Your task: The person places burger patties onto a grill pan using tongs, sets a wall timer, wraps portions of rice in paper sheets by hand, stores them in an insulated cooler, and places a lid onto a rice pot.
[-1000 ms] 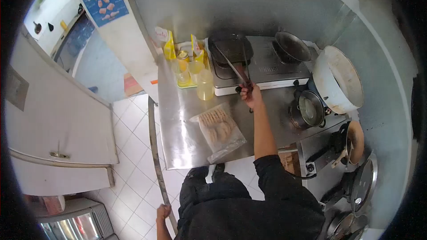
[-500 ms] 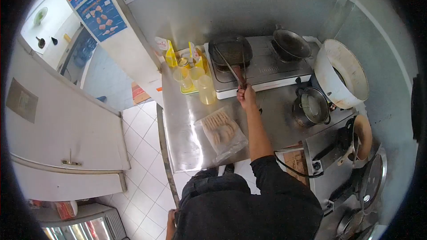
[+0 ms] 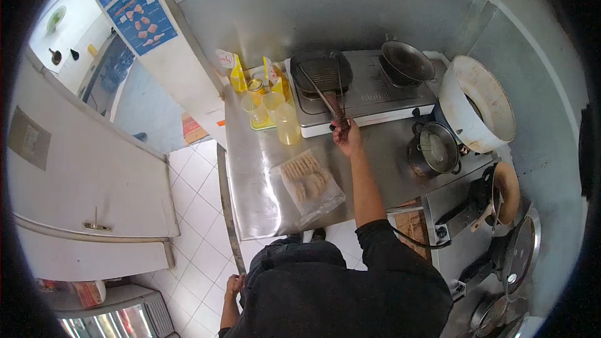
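Note:
My right hand [image 3: 348, 138] is closed round the end of metal tongs [image 3: 325, 97], beside the brown handle of a black square grill pan [image 3: 322, 74]. The tongs' two arms spread over the pan, which sits on the left burner of the stove [image 3: 375, 97]. Whether the pan handle is also in my grip cannot be made out. Down by my left hip hangs my left hand [image 3: 235, 285], its fingers curled and too small to read. On the steel table [image 3: 256, 194] lies a clear bag of pale brown food [image 3: 310, 181], left of my right forearm.
Yellow cups [image 3: 288, 124], a can and yellow pouches stand left of the stove. A small wok [image 3: 407, 62] rests on the right burner. A lidded pot [image 3: 434, 149] and a big white pot [image 3: 477, 103] are at the right. More pans line the lower right.
The view has shifted slightly. My right hand stays at the pan handle with the tongs. My left hand dropped partly behind my body, then came back into view at my hip.

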{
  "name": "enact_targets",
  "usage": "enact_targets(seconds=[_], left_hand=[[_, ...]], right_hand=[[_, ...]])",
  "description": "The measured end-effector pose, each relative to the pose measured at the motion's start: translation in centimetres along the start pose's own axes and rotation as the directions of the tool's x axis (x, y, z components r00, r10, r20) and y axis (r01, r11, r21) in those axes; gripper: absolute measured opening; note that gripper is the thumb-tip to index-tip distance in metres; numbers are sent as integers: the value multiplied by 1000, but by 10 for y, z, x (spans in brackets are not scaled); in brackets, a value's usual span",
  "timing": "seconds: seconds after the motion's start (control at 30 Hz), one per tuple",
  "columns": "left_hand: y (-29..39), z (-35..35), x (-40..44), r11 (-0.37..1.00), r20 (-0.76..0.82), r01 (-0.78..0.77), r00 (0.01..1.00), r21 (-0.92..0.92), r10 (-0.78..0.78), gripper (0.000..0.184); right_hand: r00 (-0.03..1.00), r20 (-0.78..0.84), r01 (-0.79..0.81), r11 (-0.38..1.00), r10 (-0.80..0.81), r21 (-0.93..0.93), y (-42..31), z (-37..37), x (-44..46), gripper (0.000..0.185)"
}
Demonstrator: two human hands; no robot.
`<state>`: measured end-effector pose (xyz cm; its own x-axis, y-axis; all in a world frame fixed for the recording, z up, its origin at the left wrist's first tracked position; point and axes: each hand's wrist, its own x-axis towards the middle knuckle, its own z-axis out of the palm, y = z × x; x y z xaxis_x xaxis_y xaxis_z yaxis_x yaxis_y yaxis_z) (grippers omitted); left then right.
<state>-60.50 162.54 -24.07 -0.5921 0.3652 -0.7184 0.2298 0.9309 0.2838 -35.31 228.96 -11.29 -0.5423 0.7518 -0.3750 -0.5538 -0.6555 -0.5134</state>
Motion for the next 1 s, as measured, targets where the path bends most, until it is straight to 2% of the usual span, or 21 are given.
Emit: enact_targets(seconds=[0.03, 0.13, 0.17, 0.23, 0.3, 0.37, 0.43, 0.5, 0.57, 0.63, 0.67, 0.7, 0.73, 0.77, 0.8, 0.83, 0.9, 1.0], left_hand=[[-7, 3, 11, 1000, 30, 17, 999, 1, -17, 59], [-32, 19, 36, 994, -60, -102, 993, -49, 99, 57], [-30, 19, 35, 994, -63, -93, 994, -48, 90, 57], [21, -6, -1, 996, -72, -75, 995, -48, 71, 55], [29, -8, 0, 991, -24, -116, 993, -68, 114, 53], [34, -6, 10, 988, 28, -150, 988, -47, 151, 51], [35, 0, 24, 984, 87, -176, 981, 16, 174, 51], [66, 1, 22, 979, 69, -202, 977, 27, 200, 53], [88, 6, 43, 958, 45, -277, 960, 66, 275, 56], [139, -1, 44, 930, 25, -358, 934, 81, 357, 59], [166, 1, 39, 828, -112, -552, 833, -102, 541, 60], [218, -21, 7, 872, -58, -487, 870, 45, 489, 58], [241, -17, 7, 839, -62, -543, 837, 37, 544, 59], [280, -27, -9, 780, 45, -625, 781, 28, 623, 61], [305, -22, -13, 773, 128, -633, 772, 49, 623, 65], [307, 2, 11, 605, 105, -784, 619, 138, 778, 67], [318, 42, 46, 616, 257, -754, 657, 229, 709, 68], [352, 48, 20, 529, 82, -754, 601, 390, 795, 55]], right_hand=[[1000, -15, 11, 1000, -12, -20, 0, -3, -1, 68], [997, -68, 35, 996, -40, -77, 0, -6, -12, 68], [995, -91, 35, 995, -44, -93, -1, -5, -23, 66], [989, -129, 58, 987, -78, -153, 4, -14, -41, 62], [978, -149, 107, 966, -145, -236, 16, -44, -54, 57], [958, -280, 7, 979, -66, -205, 30, -66, -74, 47], [951, -291, 8, 952, -102, -306, 50, -85, -106, 40], [903, -419, -111, 892, -94, -438, 69, -92, -141, 38], [893, -445, -215, 804, -68, -555, 87, -105, -169, 35], [861, -490, -289, 666, -132, -688, 103, -113, -193, 31], [844, -511, -332, 587, -165, -738, 110, -117, -202, 29], [878, -431, -290, 484, -209, -825, 120, -139, -201, 27], [906, -351, -249, 374, -235, -893, 136, -179, -193, 28], [931, -270, -206, 257, -245, -944, 150, -205, -199, 31], [933, -296, -235, 279, -204, -931, 144, -179, -216, 44], [934, -317, -259, 299, -164, -918, 130, -134, -222, 58], [924, -348, -264, 398, -156, -879, 137, -129, -209, 74], [926, -174, -88, 254, -336, -963, 162, -161, -169, 75]])
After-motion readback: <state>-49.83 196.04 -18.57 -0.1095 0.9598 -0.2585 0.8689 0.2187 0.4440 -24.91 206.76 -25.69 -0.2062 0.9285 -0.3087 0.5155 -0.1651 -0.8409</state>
